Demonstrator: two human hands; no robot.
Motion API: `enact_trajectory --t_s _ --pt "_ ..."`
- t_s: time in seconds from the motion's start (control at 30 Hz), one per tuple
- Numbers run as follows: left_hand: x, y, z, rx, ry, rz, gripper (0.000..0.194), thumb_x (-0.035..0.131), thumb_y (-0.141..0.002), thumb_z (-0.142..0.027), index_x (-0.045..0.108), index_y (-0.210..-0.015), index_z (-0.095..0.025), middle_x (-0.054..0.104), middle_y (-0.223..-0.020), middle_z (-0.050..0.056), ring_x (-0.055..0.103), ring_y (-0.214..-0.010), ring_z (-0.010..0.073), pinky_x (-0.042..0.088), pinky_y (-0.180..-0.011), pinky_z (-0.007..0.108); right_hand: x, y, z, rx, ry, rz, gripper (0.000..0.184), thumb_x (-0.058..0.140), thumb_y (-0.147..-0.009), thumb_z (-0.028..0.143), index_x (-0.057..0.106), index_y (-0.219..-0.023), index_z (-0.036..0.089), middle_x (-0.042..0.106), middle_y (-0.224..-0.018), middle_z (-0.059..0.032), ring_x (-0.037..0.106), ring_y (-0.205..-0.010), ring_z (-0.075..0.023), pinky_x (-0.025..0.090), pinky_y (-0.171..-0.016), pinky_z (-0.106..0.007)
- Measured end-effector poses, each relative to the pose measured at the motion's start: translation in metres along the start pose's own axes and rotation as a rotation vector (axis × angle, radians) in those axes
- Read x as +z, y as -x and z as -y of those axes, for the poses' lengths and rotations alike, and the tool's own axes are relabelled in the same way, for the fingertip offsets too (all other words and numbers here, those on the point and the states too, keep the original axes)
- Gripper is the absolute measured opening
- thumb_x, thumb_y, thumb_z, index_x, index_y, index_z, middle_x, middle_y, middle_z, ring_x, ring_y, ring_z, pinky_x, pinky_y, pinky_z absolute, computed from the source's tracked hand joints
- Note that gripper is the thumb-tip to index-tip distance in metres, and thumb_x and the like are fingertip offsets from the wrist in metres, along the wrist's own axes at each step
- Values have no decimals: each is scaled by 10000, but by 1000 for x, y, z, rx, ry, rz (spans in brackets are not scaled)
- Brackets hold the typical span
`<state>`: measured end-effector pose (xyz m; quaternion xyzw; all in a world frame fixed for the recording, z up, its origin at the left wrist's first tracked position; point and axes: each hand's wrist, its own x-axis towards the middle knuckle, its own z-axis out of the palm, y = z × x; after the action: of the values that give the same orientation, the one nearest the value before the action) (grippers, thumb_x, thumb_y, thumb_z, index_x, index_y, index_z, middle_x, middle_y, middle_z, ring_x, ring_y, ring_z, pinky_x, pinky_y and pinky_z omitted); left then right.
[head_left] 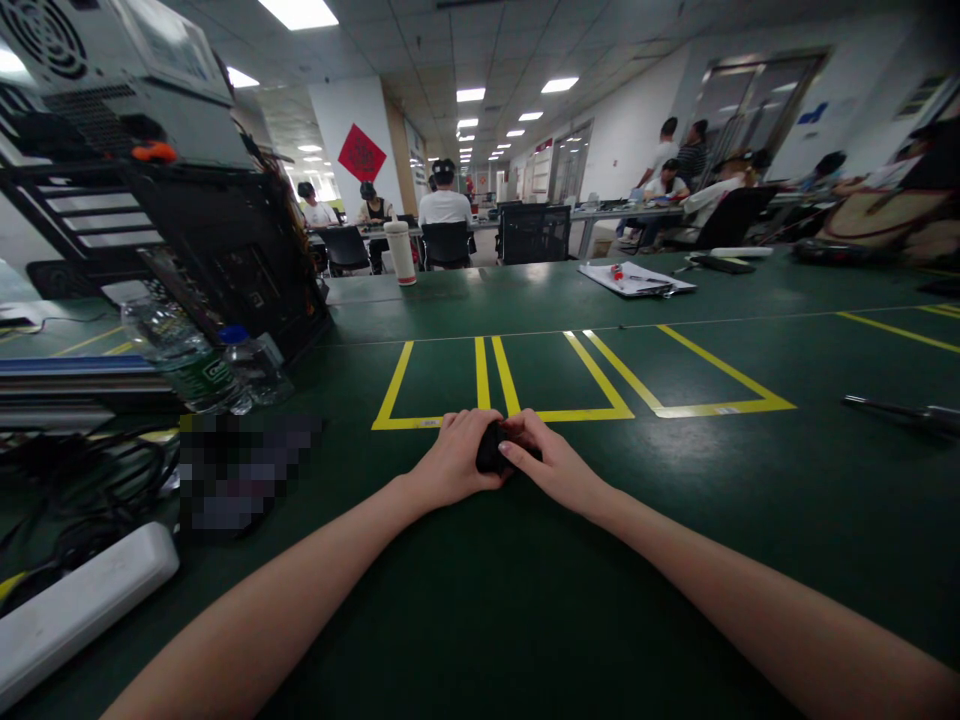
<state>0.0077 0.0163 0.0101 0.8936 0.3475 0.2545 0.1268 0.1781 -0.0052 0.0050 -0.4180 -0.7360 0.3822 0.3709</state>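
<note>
Between my two hands is a small black object (491, 450), mostly covered by fingers, so its kind does not show. My left hand (461, 455) wraps round its left side, fingers curled over the far edge. From the right, my right hand (551, 460) closes on it, with the thumb pressed against the near face and the fingers bent over the top. Both hands are low over the green table (480, 620), just at the near edge of the yellow tape outlines (585, 414).
At left stand a black computer case (225, 260), plastic bottles (187, 360), tangled cables (82, 500) and a white power strip (90, 610). A white cup (400, 253) and a clipboard (637, 280) are at the far side. A dark rod-like tool (900, 410) lies right. People sit beyond.
</note>
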Motion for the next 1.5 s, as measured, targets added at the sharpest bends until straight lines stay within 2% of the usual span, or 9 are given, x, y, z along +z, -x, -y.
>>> enact_trajectory --t_s 0.23,0.4,0.63,0.83,0.97,1.1,1.3,1.5 --pt "-1 1 0 13 -18 0 544 666 -638 -241 373 -1095 -206 494 -1064 48 476 -978 228 338 -869 394 -1 1 1 -100 90 -23 157 518 -781 241 467 -928 221 511 -934 -25 508 -864 -183 442 -785 -378" --pt "-1 1 0 13 -11 -4 522 665 -647 -265 379 -1079 -208 500 -1047 43 487 -956 222 347 -855 390 0 1 0 -42 16 -14 96 435 -834 270 449 -918 227 521 -937 -26 521 -895 -194 453 -777 -393" --pt "-1 1 0 26 -1 -1 528 660 -651 -258 376 -1093 -209 497 -1056 44 482 -960 217 342 -857 385 1 1 -2 16 22 7 192 437 -831 314 429 -998 220 512 -978 -43 537 -854 -190 474 -721 -360" --pt "0 0 1 23 -30 -9 565 676 -624 -234 368 -1097 -196 494 -1047 51 473 -957 226 335 -858 386 -1 1 -1 -115 155 -12 174 515 -786 250 455 -942 201 510 -914 -29 508 -818 -173 444 -741 -345" --pt "0 1 1 29 -21 -9 551 667 -638 -242 364 -1097 -205 491 -1056 49 473 -965 223 337 -858 382 -1 0 0 -141 180 -42 102 473 -814 251 473 -907 209 508 -886 -24 499 -805 -164 438 -737 -332" --pt "0 1 0 20 -19 -17 537 669 -638 -251 370 -1081 -212 498 -1044 48 484 -955 228 345 -845 390 1 -1 -3 -103 106 -53 73 447 -829 242 468 -892 212 521 -879 -17 520 -823 -163 446 -749 -336" --pt "0 1 -1 11 -9 -10 546 674 -637 -249 371 -1090 -217 502 -1044 44 487 -952 227 348 -847 394 2 0 -1 -1 -1 -14 172 436 -836 266 432 -999 213 528 -986 -41 532 -907 -182 455 -772 -364" --pt "-1 1 1 29 -14 -9 555 666 -642 -234 359 -1105 -214 492 -1062 48 474 -966 222 341 -861 388 -1 1 2 -124 150 -46 167 527 -777 232 471 -934 214 513 -932 -27 511 -866 -180 440 -780 -364"
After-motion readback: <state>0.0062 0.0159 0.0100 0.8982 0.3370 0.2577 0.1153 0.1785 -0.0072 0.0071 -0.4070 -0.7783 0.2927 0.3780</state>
